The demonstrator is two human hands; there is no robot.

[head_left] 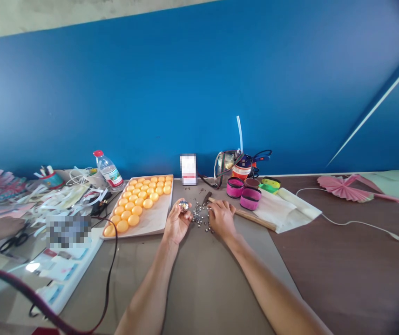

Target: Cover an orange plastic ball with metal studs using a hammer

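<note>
A blue wall [185, 93] behind a grey mat [199, 284], with small metal pieces [198, 217] scattered between two bare hands.

The left hand [178, 221] is closed around a shiny rounded object [184, 206], held in the fingertips just left of the scatter; the right hand [223, 217] curls down at the scatter's right edge, and whether it pinches a piece I cannot tell. Beside the left grip, further left, lies a tray [153, 220] partly filled with orange balls [135, 210]. A hammer [255, 219] lies just beyond and right of the right grip, with pink bands [250, 199] beyond its handle.
</note>
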